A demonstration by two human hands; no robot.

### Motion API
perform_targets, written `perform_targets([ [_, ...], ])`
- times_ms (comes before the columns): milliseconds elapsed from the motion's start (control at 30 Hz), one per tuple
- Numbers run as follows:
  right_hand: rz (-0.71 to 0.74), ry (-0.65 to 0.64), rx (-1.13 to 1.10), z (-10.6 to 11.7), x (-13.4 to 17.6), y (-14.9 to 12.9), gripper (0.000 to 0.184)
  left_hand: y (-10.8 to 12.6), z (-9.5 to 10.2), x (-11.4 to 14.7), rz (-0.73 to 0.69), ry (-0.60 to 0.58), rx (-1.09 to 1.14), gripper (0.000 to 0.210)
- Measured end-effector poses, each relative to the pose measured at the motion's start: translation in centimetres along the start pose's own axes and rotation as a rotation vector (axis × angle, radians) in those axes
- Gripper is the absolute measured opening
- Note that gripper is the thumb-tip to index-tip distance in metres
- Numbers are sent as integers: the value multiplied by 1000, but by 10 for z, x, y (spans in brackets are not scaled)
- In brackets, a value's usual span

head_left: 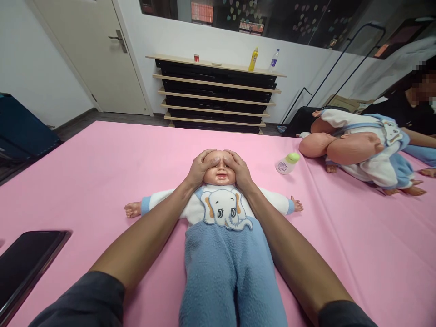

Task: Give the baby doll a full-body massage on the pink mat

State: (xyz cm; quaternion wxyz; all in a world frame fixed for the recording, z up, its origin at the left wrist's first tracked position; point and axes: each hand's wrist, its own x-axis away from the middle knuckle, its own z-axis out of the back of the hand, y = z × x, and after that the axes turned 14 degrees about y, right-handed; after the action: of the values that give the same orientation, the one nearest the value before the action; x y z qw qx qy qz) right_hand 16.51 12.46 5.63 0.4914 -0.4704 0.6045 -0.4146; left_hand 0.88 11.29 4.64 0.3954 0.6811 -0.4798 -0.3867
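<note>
A baby doll [221,218] lies on its back with its arms spread out, dressed in a white top with an elephant patch and blue trousers. Its head points away from me. My left hand [202,167] cups the left side of the doll's head, and my right hand [239,169] cups the other side. Both thumbs rest over the eye area, hiding the eyes. The fingers wrap round the sides and top of the head; the mouth and chin show between my hands.
Pink sheeting [136,154] covers the table. A lotion bottle [286,163] with a green cap lies right of the doll. Several more dolls [368,145] are piled at right, beside a seated person [402,104]. A phone [30,263] lies front left. Behind stands a low rack [218,81].
</note>
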Motion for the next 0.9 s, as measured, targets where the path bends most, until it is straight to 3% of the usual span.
perform_targets([
  [133,-44,-13,9,-1,3,-5,54,5,1,3,12,5,-1,48],
  [500,-7,70,-96,-3,-3,3,37,-3,-1,-3,6,62,113,36],
  [700,-59,-20,6,-4,7,-9,57,4,0,3,40,-19,22,51],
  [900,-42,-2,-27,-4,4,-8,46,4,-1,2,14,52,15,48],
])
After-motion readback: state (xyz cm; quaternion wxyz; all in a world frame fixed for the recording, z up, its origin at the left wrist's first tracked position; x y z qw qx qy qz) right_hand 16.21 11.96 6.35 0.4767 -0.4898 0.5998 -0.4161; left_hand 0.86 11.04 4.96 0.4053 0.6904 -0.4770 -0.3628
